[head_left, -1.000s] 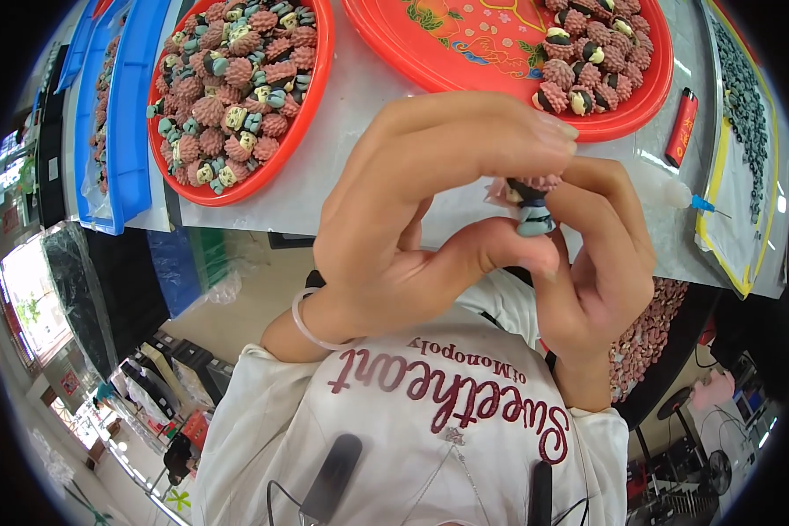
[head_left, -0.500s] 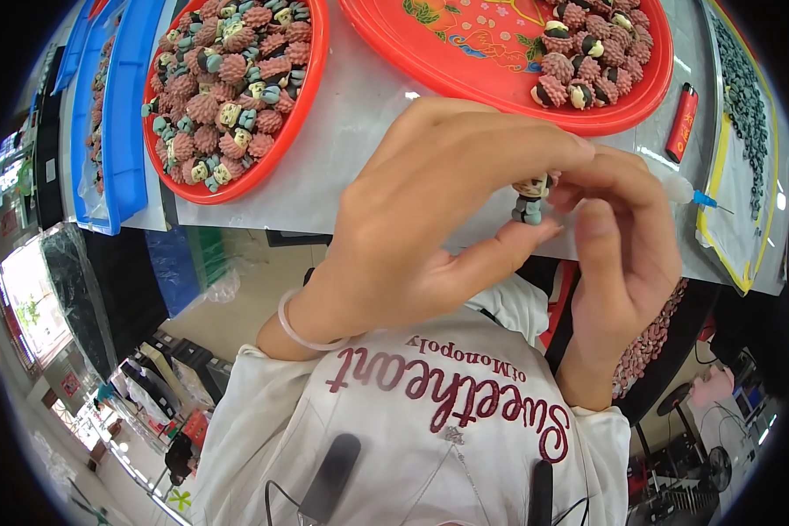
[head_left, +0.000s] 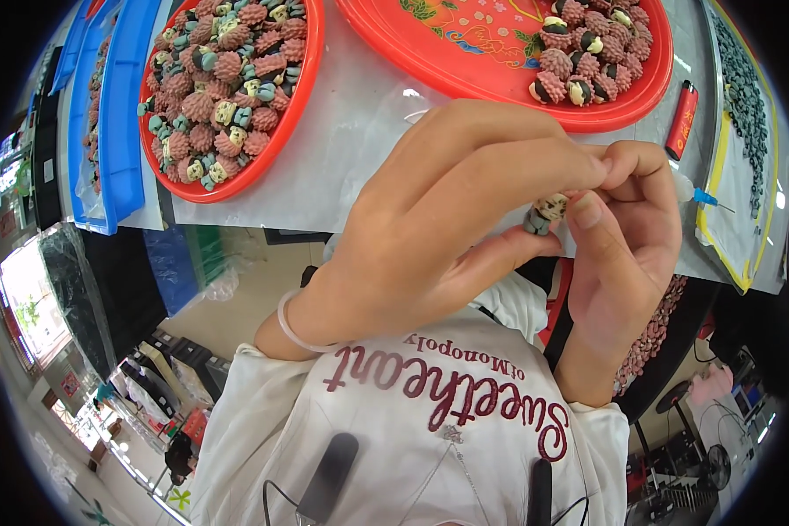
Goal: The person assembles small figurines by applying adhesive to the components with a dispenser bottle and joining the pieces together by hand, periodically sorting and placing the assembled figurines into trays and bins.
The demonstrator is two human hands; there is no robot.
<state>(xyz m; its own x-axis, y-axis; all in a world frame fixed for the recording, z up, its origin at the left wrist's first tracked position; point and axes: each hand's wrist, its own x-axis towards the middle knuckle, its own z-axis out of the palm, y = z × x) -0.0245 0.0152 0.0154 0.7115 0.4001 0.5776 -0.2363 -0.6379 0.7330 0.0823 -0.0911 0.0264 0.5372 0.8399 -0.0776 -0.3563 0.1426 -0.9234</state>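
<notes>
I get a bright, evenly lit view; daylight glows at a window (head_left: pixel 26 302) on the far left, washed out to near white. The white surface (head_left: pixel 342 149) shows soft glare, and the red trays (head_left: pixel 465 61) shine a little. Shadows under the hands (head_left: pixel 500 228) are faint. The hands sit close and look sharp enough. Straight edges bend hard toward the rim, and a black ring closes the corners.

a white-covered table (head_left: pixel 342 167) over a tan floor (head_left: pixel 237 298), daylight from a window (head_left: pixel 22 298) at left.
</notes>
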